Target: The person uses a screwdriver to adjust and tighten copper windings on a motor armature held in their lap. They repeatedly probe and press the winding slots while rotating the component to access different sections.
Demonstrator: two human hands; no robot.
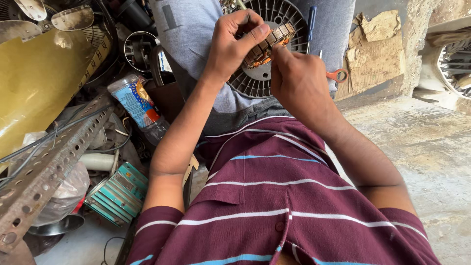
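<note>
Cluttered floor | L hand (pixel 233 41) grips stator (pixel 267 46) | R hand (pixel 297 81) pinches it

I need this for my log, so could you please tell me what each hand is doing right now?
Left hand: closed around the motor stator, holding it.
Right hand: fingertips pinched at the stator's copper winding.

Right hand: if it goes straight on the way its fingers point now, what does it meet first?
The right hand points up-left at the wound motor core that the left hand holds; its fingertips already seem to touch it. Depth is unclear.
</note>
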